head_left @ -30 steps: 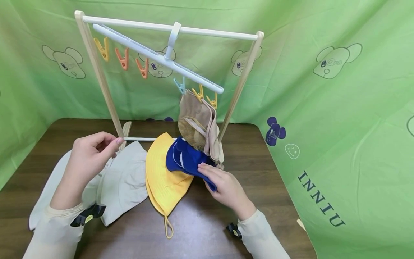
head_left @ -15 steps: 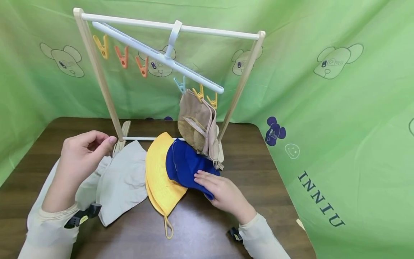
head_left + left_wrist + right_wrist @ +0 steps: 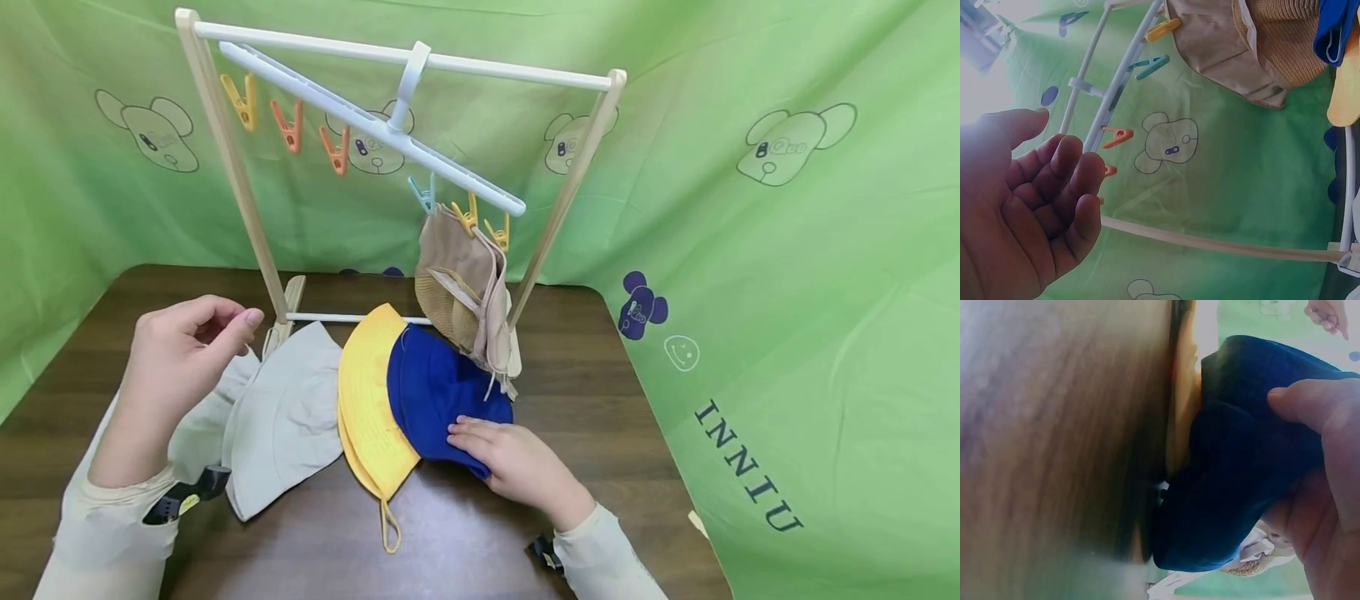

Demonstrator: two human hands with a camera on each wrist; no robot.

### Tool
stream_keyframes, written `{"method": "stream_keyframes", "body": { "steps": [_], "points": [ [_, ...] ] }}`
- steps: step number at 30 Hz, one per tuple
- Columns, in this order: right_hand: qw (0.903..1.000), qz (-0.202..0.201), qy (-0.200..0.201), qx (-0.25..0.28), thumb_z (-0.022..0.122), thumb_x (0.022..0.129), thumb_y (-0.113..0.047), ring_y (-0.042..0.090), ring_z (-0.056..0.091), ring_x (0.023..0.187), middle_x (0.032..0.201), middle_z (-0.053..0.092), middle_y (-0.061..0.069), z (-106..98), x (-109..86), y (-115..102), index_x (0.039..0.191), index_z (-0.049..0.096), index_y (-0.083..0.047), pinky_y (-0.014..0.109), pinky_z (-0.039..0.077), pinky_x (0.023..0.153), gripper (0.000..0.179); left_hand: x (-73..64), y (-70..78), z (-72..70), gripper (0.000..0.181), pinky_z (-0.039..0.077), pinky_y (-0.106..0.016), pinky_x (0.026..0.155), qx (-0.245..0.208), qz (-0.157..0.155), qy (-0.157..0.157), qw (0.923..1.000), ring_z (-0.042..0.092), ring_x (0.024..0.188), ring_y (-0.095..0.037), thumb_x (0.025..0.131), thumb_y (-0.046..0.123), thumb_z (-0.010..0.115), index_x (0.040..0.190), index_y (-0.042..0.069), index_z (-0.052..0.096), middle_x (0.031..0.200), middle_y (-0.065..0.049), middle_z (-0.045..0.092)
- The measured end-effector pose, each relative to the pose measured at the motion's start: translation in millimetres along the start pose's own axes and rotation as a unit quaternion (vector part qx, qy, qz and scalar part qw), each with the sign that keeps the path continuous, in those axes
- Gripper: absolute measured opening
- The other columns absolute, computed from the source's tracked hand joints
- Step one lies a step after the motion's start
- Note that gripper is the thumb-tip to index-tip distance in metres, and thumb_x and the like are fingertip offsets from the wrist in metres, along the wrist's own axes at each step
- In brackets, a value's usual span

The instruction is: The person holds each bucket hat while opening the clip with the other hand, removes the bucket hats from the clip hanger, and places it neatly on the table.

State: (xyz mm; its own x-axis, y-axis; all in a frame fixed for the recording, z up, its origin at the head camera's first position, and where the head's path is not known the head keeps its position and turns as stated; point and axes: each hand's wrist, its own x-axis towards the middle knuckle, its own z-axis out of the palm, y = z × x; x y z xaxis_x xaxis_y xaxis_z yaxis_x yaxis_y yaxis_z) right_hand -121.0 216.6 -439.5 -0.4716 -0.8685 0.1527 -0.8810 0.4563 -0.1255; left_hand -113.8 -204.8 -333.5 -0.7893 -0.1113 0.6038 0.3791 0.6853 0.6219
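My right hand (image 3: 517,467) holds the near brim of a dark blue bucket hat (image 3: 435,387). In the right wrist view the thumb (image 3: 1307,403) lies on one side of the blue cloth, with fingers on the other. The blue hat overlaps a yellow bucket hat (image 3: 367,392) whose cord loop points toward me. Left of these lies a pale grey bucket hat (image 3: 288,417). My left hand (image 3: 180,358) is raised over the pale hats at the left, fingers loosely curled and holding nothing, as the left wrist view also shows.
A wooden rack with a white top bar (image 3: 315,43) carries a tilted pale blue hanger (image 3: 322,98). A tan hat (image 3: 450,258) hangs from its right-hand clips, just behind the blue hat. Orange clips (image 3: 288,129) and a yellow clip (image 3: 242,102) hang at the left. A green curtain surrounds the table.
My right hand has drawn the blue hat's brim toward me, and the folded hat has spread out flatter over the yellow one. My left hand has drifted left, away from the rack's post.
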Motion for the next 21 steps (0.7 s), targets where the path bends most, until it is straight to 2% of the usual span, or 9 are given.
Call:
{"method": "stream_keyframes", "body": {
  "steps": [7, 16, 21],
  "points": [
    [0.9992, 0.018, -0.021, -0.029, 0.073, 0.077, 0.001, 0.019, 0.063, 0.128, 0.134, 0.068, 0.006, 6.6, 3.1, -8.5, 0.128, 0.07, -0.009, 0.034, 0.051, 0.104, 0.052, 0.7, 0.2, -3.6, 0.011, 0.036, -0.012, 0.051, -0.006, -0.015, -0.003, 0.9999, 0.053, 0.055, 0.008, 0.088, 0.009, 0.08, 0.08, 0.013, 0.074, 0.062, 0.02, 0.061],
    [0.9966, 0.07, -0.027, -0.033, 0.072, 0.088, -0.007, 0.019, 0.066, 0.122, 0.128, 0.071, 0.005, 11.0, 4.0, -19.2, 0.123, 0.071, -0.008, 0.033, 0.053, 0.102, 0.035, 1.4, -1.3, -4.7, 0.01, 0.036, -0.012, 0.05, -0.003, -0.028, -0.005, 0.9996, 0.054, 0.055, 0.009, 0.088, 0.009, 0.08, 0.08, 0.013, 0.074, 0.063, 0.022, 0.061],
    [0.9942, 0.097, -0.021, -0.042, 0.074, 0.085, -0.008, 0.02, 0.069, 0.117, 0.124, 0.072, 0.006, 9.7, 3.1, -22.3, 0.121, 0.072, -0.007, 0.034, 0.055, 0.098, 0.037, 1.5, -2.8, -4.9, 0.009, 0.036, -0.011, 0.05, -0.003, -0.03, -0.006, 0.9995, 0.054, 0.055, 0.01, 0.088, 0.008, 0.079, 0.081, 0.013, 0.075, 0.063, 0.021, 0.062]
  ]
}}
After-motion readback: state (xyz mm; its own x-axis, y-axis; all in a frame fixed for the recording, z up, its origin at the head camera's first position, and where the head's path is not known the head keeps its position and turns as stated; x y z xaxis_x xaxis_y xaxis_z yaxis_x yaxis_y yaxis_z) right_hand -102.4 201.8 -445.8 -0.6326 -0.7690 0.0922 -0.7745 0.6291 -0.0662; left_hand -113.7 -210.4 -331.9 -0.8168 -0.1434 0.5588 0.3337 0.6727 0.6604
